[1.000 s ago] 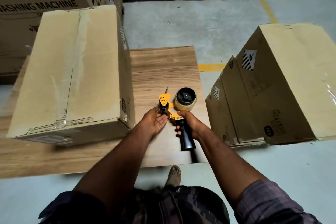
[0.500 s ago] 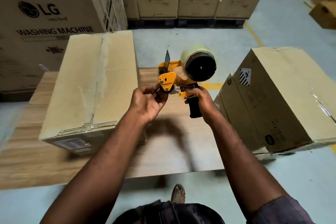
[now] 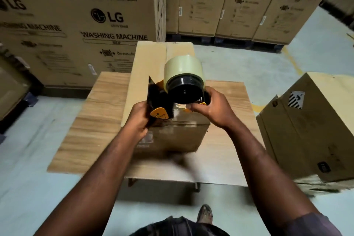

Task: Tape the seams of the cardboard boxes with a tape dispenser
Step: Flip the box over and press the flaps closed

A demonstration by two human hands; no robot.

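now | left hand [image 3: 140, 119] and right hand [image 3: 214, 109] grip tape dispenser [image 3: 182, 84] | box [image 3: 172, 134] (on table [image 3: 95, 130]) behind it

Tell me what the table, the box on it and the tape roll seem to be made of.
Table: wood or wood-look laminate, matte, with visible grain lines; which one is unclear. Box: plain brown cardboard, dull, with folded flaps and a seam on top. Tape roll: probably thin plastic film, pale, slightly glossy and translucent, wound in smooth layers.

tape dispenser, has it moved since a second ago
Yes. The dispenser was over the table right of the box; it has gone left and is now over the box's near end.
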